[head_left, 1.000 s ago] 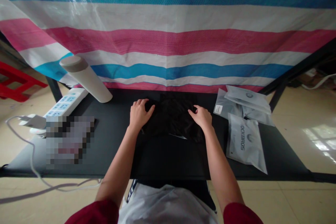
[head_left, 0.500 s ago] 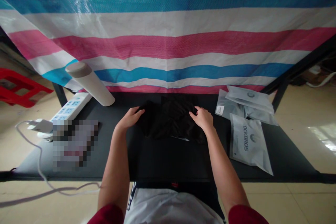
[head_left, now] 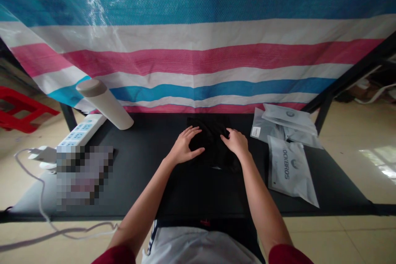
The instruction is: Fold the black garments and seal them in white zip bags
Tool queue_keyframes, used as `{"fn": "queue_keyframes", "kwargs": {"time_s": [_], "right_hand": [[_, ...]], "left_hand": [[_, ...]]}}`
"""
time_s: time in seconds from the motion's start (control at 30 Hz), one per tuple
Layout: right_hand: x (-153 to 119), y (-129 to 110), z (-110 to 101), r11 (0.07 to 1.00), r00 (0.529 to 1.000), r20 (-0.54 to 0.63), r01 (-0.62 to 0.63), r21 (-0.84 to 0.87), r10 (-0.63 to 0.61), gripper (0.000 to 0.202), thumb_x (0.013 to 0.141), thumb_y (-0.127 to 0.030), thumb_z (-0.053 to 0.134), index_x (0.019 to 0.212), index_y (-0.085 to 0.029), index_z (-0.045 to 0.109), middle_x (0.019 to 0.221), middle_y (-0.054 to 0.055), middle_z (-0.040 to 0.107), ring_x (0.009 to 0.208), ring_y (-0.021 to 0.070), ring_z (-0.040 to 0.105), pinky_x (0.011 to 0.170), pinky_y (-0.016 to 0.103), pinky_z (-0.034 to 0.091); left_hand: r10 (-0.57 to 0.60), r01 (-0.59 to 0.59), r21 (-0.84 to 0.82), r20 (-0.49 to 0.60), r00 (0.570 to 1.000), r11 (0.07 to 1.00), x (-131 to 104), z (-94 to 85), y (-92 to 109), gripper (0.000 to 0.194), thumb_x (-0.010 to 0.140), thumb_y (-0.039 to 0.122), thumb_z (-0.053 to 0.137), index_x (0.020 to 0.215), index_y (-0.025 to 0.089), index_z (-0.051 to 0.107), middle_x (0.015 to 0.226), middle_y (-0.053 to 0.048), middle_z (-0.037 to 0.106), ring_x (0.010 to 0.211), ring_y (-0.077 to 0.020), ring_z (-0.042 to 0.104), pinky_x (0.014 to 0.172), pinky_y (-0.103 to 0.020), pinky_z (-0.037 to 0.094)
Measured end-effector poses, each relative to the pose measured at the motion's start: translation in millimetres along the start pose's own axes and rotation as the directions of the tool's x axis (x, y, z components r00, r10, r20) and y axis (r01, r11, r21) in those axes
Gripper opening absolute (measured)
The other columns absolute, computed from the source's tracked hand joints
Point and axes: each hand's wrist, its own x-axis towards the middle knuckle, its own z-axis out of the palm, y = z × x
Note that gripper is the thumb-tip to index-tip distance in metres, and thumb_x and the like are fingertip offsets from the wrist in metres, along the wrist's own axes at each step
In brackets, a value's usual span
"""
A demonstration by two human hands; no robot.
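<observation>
I work in dim, soft light. Right of the black table, the tiled floor throws back a harsh white glare (window-shaped, it seems to me); behind the table, shiny streaks run down the striped tarp. At the table's middle, the black cloth before me loses most of its folds to darkness. Past the table's ends, everything looks stretched and soft.

That big woven plastic tarp is all blue, white and pink stripes lol. Crumpled black fabric on a flat black tabletop, so black on black. White cylindrical bottle, greyish lid. Bright red plastic stool, frosty whitish plastic pouches.
</observation>
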Motion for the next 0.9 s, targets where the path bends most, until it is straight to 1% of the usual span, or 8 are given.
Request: {"fn": "queue_keyframes", "kwargs": {"time_s": [0.1, 0.2, 0.33, 0.47, 0.6, 0.7, 0.8, 0.9], "right_hand": [[0.0, 0.0, 1.1, 1.000, 1.000, -0.013, 0.010, -0.001, -0.010, 0.052, 0.090, -0.049, 0.051, 0.132, -0.019, 0.055, 0.114, 0.012, 0.067, 0.101, 0.0277, 0.066, 0.085, 0.036, 0.049], [0.6, -1.5, 0.2, 1.000, 1.000, -0.011, 0.006, 0.004, -0.006, 0.051, 0.090, -0.048, 0.051, 0.132, -0.019, 0.056, 0.115, 0.012, 0.067, 0.103, 0.0271, 0.066, 0.086, 0.035, 0.048], [-4.9, -1.1, -6.1, 0.997, 1.000, -0.007, 0.029, 0.071, -0.029, 0.050, 0.089, -0.046, 0.055, 0.131, -0.019, 0.057, 0.112, 0.010, 0.069, 0.102, 0.0242, 0.066, 0.086, 0.032, 0.048], [-33.3, 10.5, -14.4, 0.956, 0.990, -0.034, 0.139, 0.257, -0.135, 0.041, 0.090, -0.043, 0.056, 0.124, -0.022, 0.061, 0.106, 0.004, 0.071, 0.095, 0.0185, 0.068, 0.084, 0.027, 0.050], [-80.7, 33.1, -16.6, 0.911, 0.940, -0.074, 0.342, 0.230, -0.334, 0.034, 0.086, -0.045, 0.060, 0.108, -0.021, 0.068, 0.114, 0.007, 0.069, 0.107, 0.0222, 0.064, 0.097, 0.034, 0.046], [-110.1, 49.7, -12.7, 0.876, 0.895, 0.003, 0.436, 0.206, -0.446, 0.048, 0.076, -0.045, 0.071, 0.117, -0.021, 0.065, 0.132, 0.009, 0.061, 0.125, 0.0264, 0.054, 0.107, 0.041, 0.041], [-124.8, 58.4, -6.6, 0.863, 0.882, -0.005, 0.462, 0.204, -0.471, 0.048, 0.077, -0.039, 0.069, 0.121, -0.020, 0.063, 0.138, 0.008, 0.056, 0.134, 0.0245, 0.046, 0.112, 0.041, 0.036], [-128.3, 58.6, -2.9, 0.875, 0.896, -0.057, 0.442, 0.198, -0.440, 0.033, 0.082, -0.024, 0.060, 0.115, -0.020, 0.065, 0.130, 0.007, 0.063, 0.127, 0.0212, 0.052, 0.109, 0.038, 0.039]], "left_hand": [[0.005, -0.058, 0.230, 0.227, 0.974, 0.972, -3.8, 9.8, -2.7, 0.105, 0.060, 0.072, 0.071, 0.148, 0.025, 0.036, 0.157, -0.010, 0.030, 0.146, -0.0391, 0.016, 0.118, -0.057, 0.018], [-0.007, -0.092, 0.306, 0.308, 0.951, 0.947, -5.0, 14.6, -4.7, 0.110, 0.056, 0.077, 0.069, 0.148, 0.028, 0.036, 0.159, -0.009, 0.024, 0.147, -0.0397, 0.012, 0.117, -0.059, 0.014], [0.010, -0.076, 0.288, 0.224, 0.975, 0.955, -9.0, 5.3, 0.3, 0.099, 0.064, 0.071, 0.069, 0.146, 0.025, 0.040, 0.155, -0.011, 0.033, 0.146, -0.0370, 0.021, 0.117, -0.057, 0.020], [0.063, -0.087, 0.235, 0.109, 0.992, 0.968, -28.2, -11.9, 8.7, 0.085, 0.070, 0.061, 0.070, 0.142, 0.023, 0.045, 0.147, -0.011, 0.046, 0.141, -0.0328, 0.034, 0.116, -0.051, 0.029], [0.066, -0.103, 0.239, 0.158, 0.985, 0.965, -56.9, -17.3, 8.7, 0.069, 0.074, 0.050, 0.070, 0.134, 0.023, 0.053, 0.142, -0.010, 0.052, 0.134, -0.0292, 0.046, 0.114, -0.046, 0.035], [0.062, -0.116, 0.245, 0.216, 0.974, 0.963, -73.7, -13.7, 5.7, 0.064, 0.077, 0.038, 0.066, 0.137, 0.020, 0.051, 0.146, -0.010, 0.048, 0.139, -0.0266, 0.040, 0.116, -0.043, 0.034], [0.077, -0.128, 0.247, 0.207, 0.975, 0.961, -82.2, -10.5, 4.6, 0.055, 0.084, 0.030, 0.056, 0.138, 0.022, 0.050, 0.148, -0.007, 0.046, 0.142, -0.0234, 0.035, 0.118, -0.042, 0.032], [0.108, -0.153, 0.243, 0.189, 0.976, 0.958, -85.3, -10.0, 5.6, 0.047, 0.090, 0.030, 0.047, 0.136, 0.022, 0.052, 0.146, -0.006, 0.049, 0.140, -0.0215, 0.038, 0.116, -0.039, 0.036]]}}
